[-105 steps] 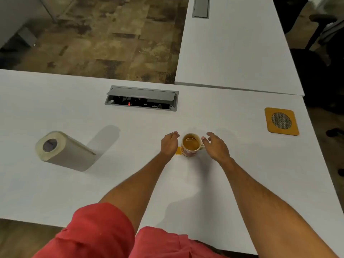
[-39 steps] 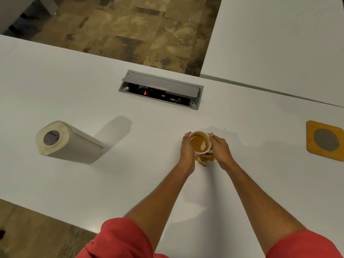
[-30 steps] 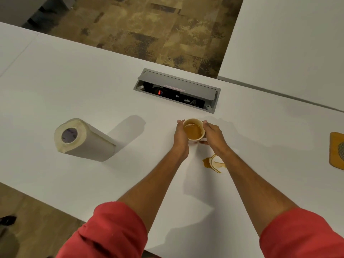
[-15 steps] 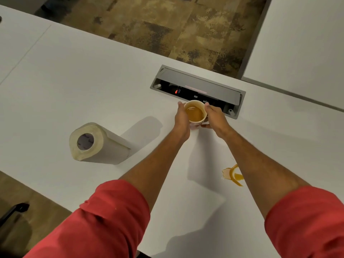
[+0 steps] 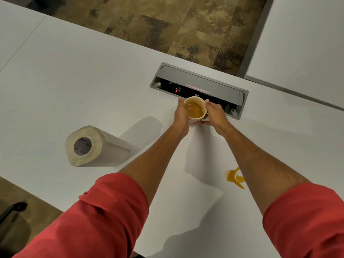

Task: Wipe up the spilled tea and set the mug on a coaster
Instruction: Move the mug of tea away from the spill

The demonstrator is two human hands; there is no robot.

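Observation:
A white mug (image 5: pixel 195 110) with red print holds amber tea. Both hands grip it just in front of the desk's cable box: my left hand (image 5: pixel 181 116) on its left side, my right hand (image 5: pixel 214 114) on its right. I cannot tell whether the mug touches the desk. An amber tea spill (image 5: pixel 235 177) lies on the white desk (image 5: pixel 83 86) to the lower right, partly behind my right forearm. A paper towel roll (image 5: pixel 87 146) lies on its side to the left. The coaster is out of view.
A grey cable box (image 5: pixel 199 89) with its lid open is sunk into the desk right behind the mug. A second white desk (image 5: pixel 305 43) stands at the upper right across a carpeted gap. A dark chair part (image 5: pixel 13 209) shows at the lower left.
Both hands closed on the mug and carried it away from the spill toward the cable box, baring the amber puddle. The view swung left, and the coaster left the frame.

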